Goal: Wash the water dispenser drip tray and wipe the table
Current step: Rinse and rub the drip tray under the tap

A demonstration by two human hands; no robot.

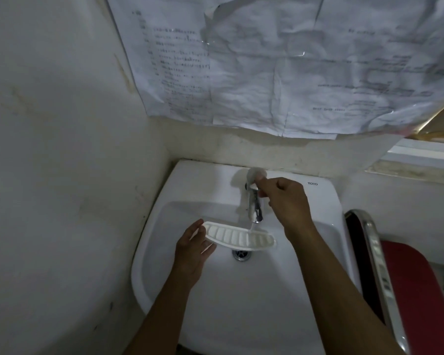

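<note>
The white slotted drip tray (239, 237) is held level over the basin of a white sink (190, 185), just above the drain (241, 254). My left hand (194, 249) grips the tray's left end. A thin stream of water falls from the chrome tap (254, 206) onto the tray's upper edge. My right hand (285, 201) is at the tap, fingers closed around its handle at the top.
Crumpled printed papers (292, 67) hang on the wall above the sink. A plain wall closes in on the left. To the right stands a red chair (415, 290) with a chrome frame (377, 254), and a window ledge (420, 160) lies behind it.
</note>
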